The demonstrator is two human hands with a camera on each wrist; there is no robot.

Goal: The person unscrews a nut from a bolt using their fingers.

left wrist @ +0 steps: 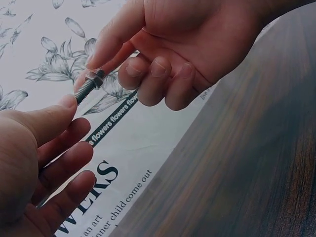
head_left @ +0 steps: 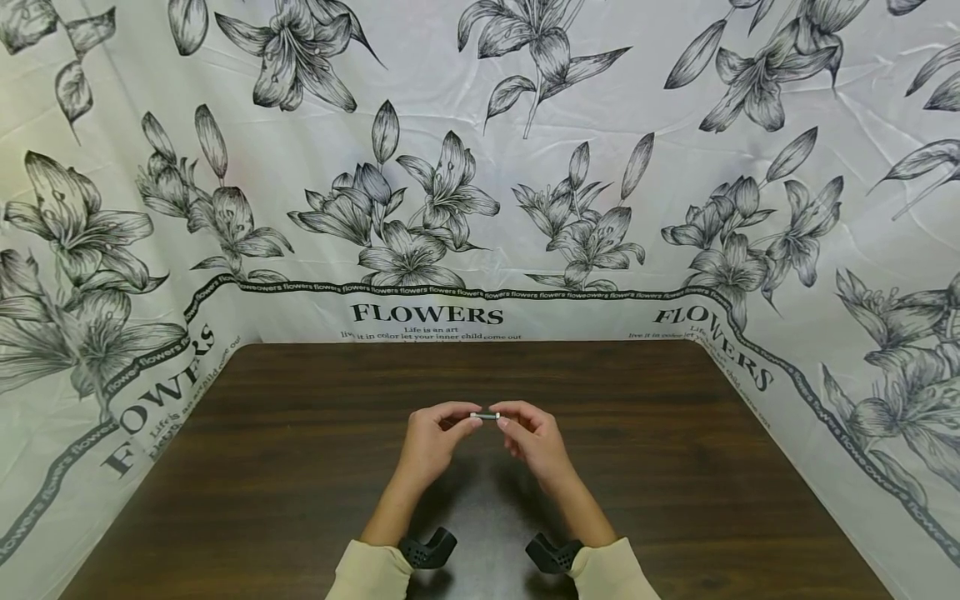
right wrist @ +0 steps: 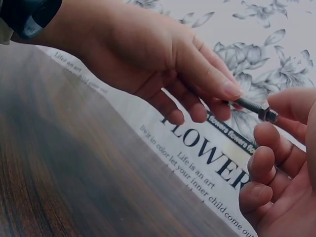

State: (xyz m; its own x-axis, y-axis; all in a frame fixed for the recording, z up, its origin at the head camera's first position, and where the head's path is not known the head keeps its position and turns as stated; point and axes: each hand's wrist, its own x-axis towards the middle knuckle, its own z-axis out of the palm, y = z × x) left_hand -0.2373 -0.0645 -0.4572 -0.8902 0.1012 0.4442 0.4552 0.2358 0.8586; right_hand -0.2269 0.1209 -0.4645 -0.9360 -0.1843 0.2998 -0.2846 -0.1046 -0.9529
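A small threaded metal bolt (head_left: 486, 416) is held up level between both hands, above the table. In the left wrist view its threaded shank (left wrist: 85, 92) shows, with a nut (left wrist: 95, 77) close to the free end. My left hand (head_left: 429, 439) pinches one end of the bolt between thumb and forefinger, and those fingertips hide that end. At the other end, the thumb and forefinger of my right hand (head_left: 542, 443) pinch the nut. In the right wrist view the bolt's tip (right wrist: 272, 116) pokes out past the nut. The other fingers of both hands are loosely curled.
A dark wood-grain table (head_left: 300, 400) lies under the hands. White cloth (head_left: 420, 208) printed with flowers and lettering hangs behind it and along both sides. A black band with a camera mount (head_left: 429, 550) sits on each wrist, beside pale sleeves (head_left: 369, 573).
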